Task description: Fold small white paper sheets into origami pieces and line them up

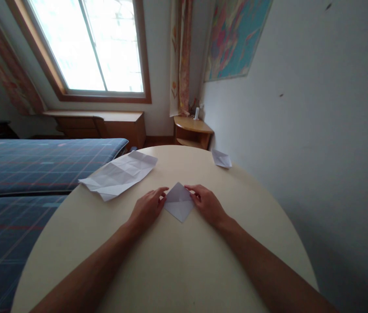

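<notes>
A folded white paper (179, 204), diamond-shaped with a crease running across its middle, lies near the centre of the round table. At its left corner my left hand (148, 205) pinches the edge between thumb and fingers. My right hand (207, 203) grips the opposite corner in the same way. One point of the paper faces me and another faces the window. Both forearms rest low over the tabletop.
The cream round table (184, 269) carries a creased, unfolded white sheet (122, 173) at the back left. A small folded paper piece (222, 159) sits at the back right edge. A plaid mattress (40, 169) adjoins the left side; a white wall (321, 143) stands on the right.
</notes>
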`<state>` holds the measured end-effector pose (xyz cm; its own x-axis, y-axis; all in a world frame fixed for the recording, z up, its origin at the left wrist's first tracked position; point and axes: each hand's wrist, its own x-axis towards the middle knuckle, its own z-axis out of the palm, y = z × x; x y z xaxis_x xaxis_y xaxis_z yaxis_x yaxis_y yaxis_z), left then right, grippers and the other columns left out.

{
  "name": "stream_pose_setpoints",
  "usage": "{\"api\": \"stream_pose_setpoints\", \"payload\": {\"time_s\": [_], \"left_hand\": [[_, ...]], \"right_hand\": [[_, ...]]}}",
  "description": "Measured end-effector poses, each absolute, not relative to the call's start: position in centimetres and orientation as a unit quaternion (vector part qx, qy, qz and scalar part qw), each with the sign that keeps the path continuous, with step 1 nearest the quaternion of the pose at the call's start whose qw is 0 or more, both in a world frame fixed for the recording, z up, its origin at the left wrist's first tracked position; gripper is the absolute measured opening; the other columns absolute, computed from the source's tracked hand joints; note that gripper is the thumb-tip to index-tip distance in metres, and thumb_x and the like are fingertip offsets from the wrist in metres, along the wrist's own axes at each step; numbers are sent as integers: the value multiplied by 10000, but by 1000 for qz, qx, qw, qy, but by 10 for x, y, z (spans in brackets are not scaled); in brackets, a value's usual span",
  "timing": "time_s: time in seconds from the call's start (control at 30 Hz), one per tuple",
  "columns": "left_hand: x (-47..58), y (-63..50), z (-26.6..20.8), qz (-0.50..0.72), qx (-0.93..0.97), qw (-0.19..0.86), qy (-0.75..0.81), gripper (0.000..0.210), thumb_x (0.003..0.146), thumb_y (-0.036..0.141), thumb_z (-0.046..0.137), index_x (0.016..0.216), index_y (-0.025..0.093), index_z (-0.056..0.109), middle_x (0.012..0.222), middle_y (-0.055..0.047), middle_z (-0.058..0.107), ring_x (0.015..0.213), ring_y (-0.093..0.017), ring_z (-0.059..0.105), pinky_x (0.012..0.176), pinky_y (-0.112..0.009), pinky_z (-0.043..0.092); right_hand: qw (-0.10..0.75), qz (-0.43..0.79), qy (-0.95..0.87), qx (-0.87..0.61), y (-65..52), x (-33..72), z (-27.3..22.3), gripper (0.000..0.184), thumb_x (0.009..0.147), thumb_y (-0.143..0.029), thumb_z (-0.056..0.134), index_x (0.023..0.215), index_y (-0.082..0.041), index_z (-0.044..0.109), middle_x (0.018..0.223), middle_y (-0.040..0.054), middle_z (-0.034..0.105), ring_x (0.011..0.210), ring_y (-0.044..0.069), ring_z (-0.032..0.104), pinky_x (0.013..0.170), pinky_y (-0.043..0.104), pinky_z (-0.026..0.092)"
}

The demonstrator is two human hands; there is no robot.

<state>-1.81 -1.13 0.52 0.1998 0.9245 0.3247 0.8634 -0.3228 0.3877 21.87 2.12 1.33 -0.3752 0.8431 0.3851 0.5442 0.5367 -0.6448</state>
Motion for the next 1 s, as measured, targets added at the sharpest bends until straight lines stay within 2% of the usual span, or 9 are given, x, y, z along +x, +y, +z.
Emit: {"api": "stream_pose_setpoints", "payload": {"time_s": [0.2,0.4,0.5,0.57,0.63,0.8,1.0], "left_hand": [[-20,-11,4,255,792,30,554,242,931,189,522,1112,267,662,1080,-26,712,1004,-205,642,857,-318,514],[-21,-12,5,255,810,17,527,222,929,196,542,1040,269,720,1084,-23,704,993,-204,617,883,-330,519],[-20,-13,7,250,816,6,521,215,937,222,537,1019,265,731,1075,-27,708,982,-210,614,871,-339,529],[-19,-14,8,247,821,1,514,223,943,238,527,1016,262,737,1077,-33,709,977,-211,617,864,-342,535],[-18,-15,10,245,827,-1,506,235,946,244,520,1024,263,742,1084,-36,710,984,-209,620,870,-341,538],[-18,-15,10,237,832,-1,502,243,941,236,521,1041,262,741,1110,-28,715,1017,-213,622,896,-346,540],[-17,-14,8,235,832,-3,502,260,958,248,494,1040,264,740,1139,-19,720,1027,-213,624,911,-357,540]], "right_hand": [[309,153,-840,-419,24,219,8,361,901,-107,536,1192,-234,709,1212,92,668,1097,207,624,1005,376,481],[250,97,-861,-433,22,218,10,290,919,-179,568,1160,-204,727,1254,107,674,1167,234,588,1043,406,447],[210,85,-882,-413,15,215,16,348,922,-248,591,1255,-187,671,1393,118,587,1318,273,493,1135,480,339],[177,87,-905,-376,9,212,19,422,940,-315,575,1347,-205,596,1489,111,488,1416,291,380,1181,549,216],[144,107,-925,-336,3,209,22,513,959,-395,539,1436,-211,497,1541,111,410,1458,284,306,1196,562,146],[91,162,-929,-320,-1,208,25,669,967,-525,468,1531,-194,327,1580,111,328,1483,266,250,1209,521,145],[85,140,-913,-374,2,210,26,597,1001,-471,401,1520,-179,354,1581,95,330,1480,275,257,1199,509,196]]}}
